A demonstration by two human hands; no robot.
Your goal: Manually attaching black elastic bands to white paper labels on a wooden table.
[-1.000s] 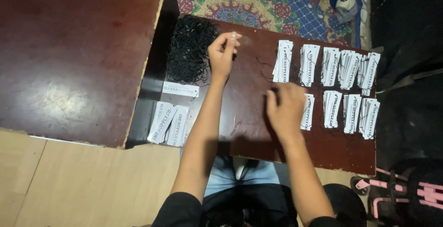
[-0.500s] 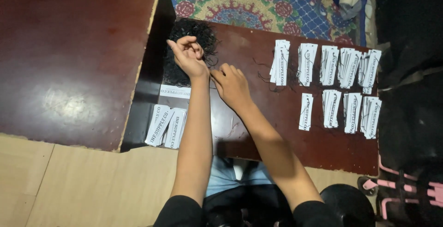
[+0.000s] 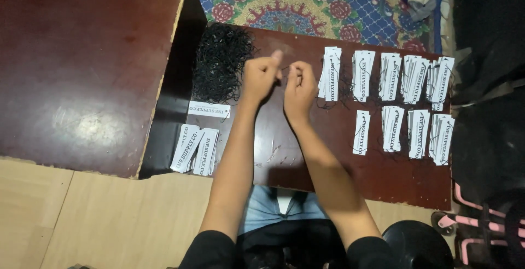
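Beyond my left hand (image 3: 261,77): heap of thin black cords (image 3: 221,69), matt. Right of my right hand (image 3: 299,85): white paper tags (image 3: 402,91), matt. Under both, dark wooden board (image 3: 339,165), glossy, scuffed.

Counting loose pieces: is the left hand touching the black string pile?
Apart. The head view shows bare tabletop between the left hand and the black string pile.

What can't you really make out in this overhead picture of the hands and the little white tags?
- What the left hand and right hand pinch between them: too small and dark, covered by the fingertips.
- Single strands in the black string pile: they merge into one dark mass.
- The black area at the right edge: too dim to identify.
- The pink frame: cut off by the bottom-right corner.
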